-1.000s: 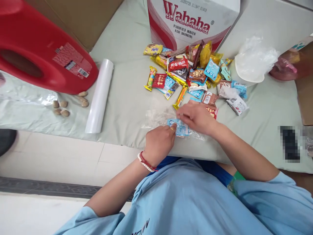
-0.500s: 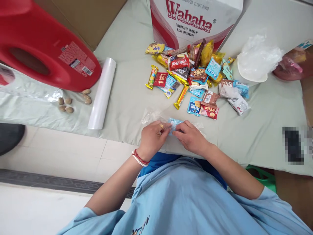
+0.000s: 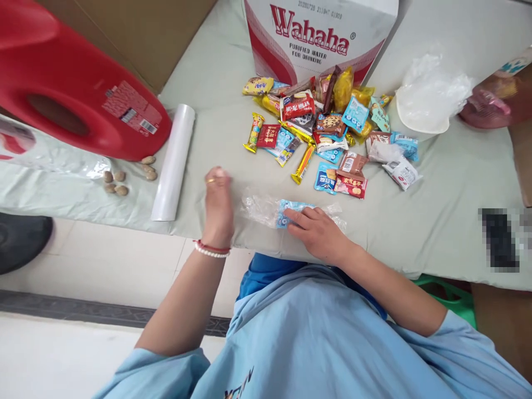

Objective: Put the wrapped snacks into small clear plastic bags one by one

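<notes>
A small blue snack packet lies on clear, crinkled plastic film near the table's front edge. My right hand rests over the packet's right part, fingers stretched out and pressing it from above. Off to the left, my left hand is raised edge-on above the cloth, apart from the film. It is slightly blurred, and its fingers are mostly hidden by the angle. Nearest to it on the left is a white roll of plastic film.
Behind the packet is a pile of wrapped snacks against a Wahaha carton. A white tub with plastic bags stands at right. A red jug and several brown nuts are at left. A pixelated dark object lies far right.
My left hand has left the packet and moved left towards the roll. My right hand stays at the packet, more of which now shows. The view has shifted slightly.
</notes>
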Action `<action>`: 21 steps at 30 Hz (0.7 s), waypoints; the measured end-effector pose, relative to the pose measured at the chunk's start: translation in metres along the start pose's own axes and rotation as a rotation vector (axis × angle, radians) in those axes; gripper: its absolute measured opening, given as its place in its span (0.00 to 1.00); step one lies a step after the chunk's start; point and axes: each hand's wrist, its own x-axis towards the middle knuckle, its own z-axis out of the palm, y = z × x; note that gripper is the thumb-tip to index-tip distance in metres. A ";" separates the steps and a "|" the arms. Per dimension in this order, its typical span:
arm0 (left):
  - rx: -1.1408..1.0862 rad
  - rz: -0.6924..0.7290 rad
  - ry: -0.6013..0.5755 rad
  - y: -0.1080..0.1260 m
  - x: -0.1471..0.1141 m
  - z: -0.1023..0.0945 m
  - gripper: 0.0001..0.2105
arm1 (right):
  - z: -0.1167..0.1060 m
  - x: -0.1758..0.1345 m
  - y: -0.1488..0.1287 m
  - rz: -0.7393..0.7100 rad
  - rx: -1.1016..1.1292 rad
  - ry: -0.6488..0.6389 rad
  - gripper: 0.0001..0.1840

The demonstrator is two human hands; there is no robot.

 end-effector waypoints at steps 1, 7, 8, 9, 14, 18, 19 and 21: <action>-0.004 -0.015 -0.009 0.002 0.000 -0.002 0.11 | 0.000 0.000 0.000 -0.006 -0.001 0.004 0.15; -0.025 -0.138 -0.144 0.018 -0.005 -0.016 0.10 | 0.004 -0.002 0.003 0.032 0.112 0.058 0.16; -0.036 -0.149 -0.165 0.023 -0.006 -0.017 0.09 | 0.006 -0.002 0.003 0.056 0.148 0.072 0.16; -0.061 -0.151 -0.170 0.028 -0.008 -0.016 0.08 | 0.007 -0.001 0.002 0.082 0.185 0.080 0.16; -0.287 -0.038 -0.159 0.056 -0.024 0.015 0.11 | 0.003 0.000 0.001 0.144 0.370 0.070 0.16; -0.102 0.167 -0.156 0.062 -0.034 0.044 0.18 | -0.016 -0.014 0.019 0.111 0.595 0.091 0.15; -0.013 0.230 -0.157 0.061 -0.037 0.048 0.18 | -0.021 -0.019 0.026 0.147 0.651 0.117 0.14; 0.175 0.336 -0.172 0.060 -0.041 0.054 0.19 | -0.028 -0.028 0.040 0.334 0.665 0.222 0.14</action>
